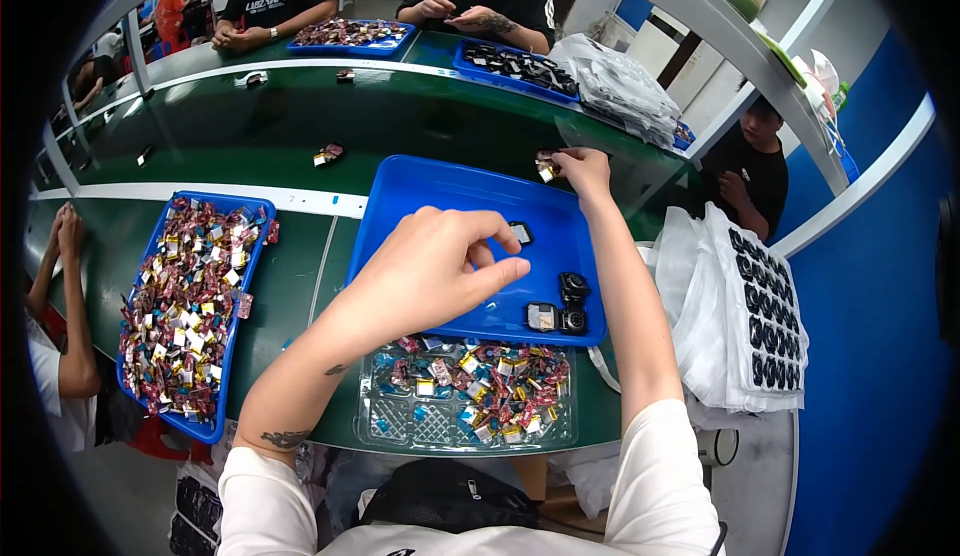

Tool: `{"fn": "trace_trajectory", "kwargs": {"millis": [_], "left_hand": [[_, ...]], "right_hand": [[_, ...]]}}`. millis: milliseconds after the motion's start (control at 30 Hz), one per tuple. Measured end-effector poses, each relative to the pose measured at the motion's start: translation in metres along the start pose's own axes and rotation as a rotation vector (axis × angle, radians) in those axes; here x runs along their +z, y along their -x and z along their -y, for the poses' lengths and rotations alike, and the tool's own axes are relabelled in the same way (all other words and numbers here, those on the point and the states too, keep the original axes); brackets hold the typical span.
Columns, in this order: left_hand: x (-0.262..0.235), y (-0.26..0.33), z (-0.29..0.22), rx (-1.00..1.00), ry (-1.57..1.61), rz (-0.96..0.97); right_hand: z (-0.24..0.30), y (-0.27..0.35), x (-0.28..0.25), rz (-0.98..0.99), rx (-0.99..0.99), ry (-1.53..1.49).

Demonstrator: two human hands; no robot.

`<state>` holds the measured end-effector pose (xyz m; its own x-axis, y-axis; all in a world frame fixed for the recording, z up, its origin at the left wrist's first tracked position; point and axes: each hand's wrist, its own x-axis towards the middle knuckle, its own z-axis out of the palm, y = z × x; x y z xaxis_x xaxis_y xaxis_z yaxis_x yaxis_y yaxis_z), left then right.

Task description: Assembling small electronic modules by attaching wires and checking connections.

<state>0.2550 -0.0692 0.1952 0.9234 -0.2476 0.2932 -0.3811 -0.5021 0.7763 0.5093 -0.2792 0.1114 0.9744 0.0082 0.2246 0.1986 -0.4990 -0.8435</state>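
Observation:
My right hand (pixel 584 171) reaches past the far right corner of the blue tray (pixel 440 191), its fingers closed on a small circuit board (pixel 547 165) with maroon, white and yellowish parts, at the green belt. Over the middle of the tray hovers my left hand (pixel 450 261). Its thumb and index finger are apart with nothing between them, the other fingers curled. Small black camera-like units (pixel 572 301) lie in the tray's right part, and another black unit (pixel 519 233) shows just beyond my left fingertips. My left hand and forearm hide part of the tray.
A clear plastic tray (pixel 400 421) of similar boards lies near me; a blue tray (pixel 240 331) heaped with them is at left. White sheets with black parts (pixel 765 306) stack at right. The green belt (pixel 420 121) carries scattered boards (pixel 327 154). Co-workers sit across and beside.

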Motion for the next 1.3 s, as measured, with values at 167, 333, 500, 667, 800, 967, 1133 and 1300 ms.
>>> {"fn": "trace_trajectory", "kwargs": {"millis": [167,333,500,667,800,967,1133,1300], "left_hand": [[-0.016,-0.005,0.001,0.049,0.066,-0.101],[-0.017,-0.007,0.008,0.124,0.02,-0.152],[-0.013,-0.01,0.018,0.162,-0.07,-0.196],[-0.007,-0.011,0.016,0.097,-0.157,-0.132],[0.005,-0.011,0.018,0.15,-0.111,-0.148],[0.008,-0.008,0.015,0.201,-0.11,-0.06],[0.017,-0.009,0.018,0.122,-0.031,0.132],[0.026,-0.012,0.015,0.049,-0.055,0.209]], "right_hand": [[-0.038,-0.026,0.012,-0.067,0.191,0.466],[-0.013,-0.011,0.008,-0.061,-0.112,0.648],[0.063,0.098,-0.009,0.267,-0.462,0.17],[0.082,0.215,-0.009,0.659,-1.003,0.3],[0.07,0.245,0.009,0.576,-1.001,0.385],[0.057,0.238,-0.002,0.355,-0.882,0.041],[0.041,0.237,-0.015,0.338,-0.358,-0.447],[0.033,0.233,-0.019,0.296,-0.407,-0.441]]}}
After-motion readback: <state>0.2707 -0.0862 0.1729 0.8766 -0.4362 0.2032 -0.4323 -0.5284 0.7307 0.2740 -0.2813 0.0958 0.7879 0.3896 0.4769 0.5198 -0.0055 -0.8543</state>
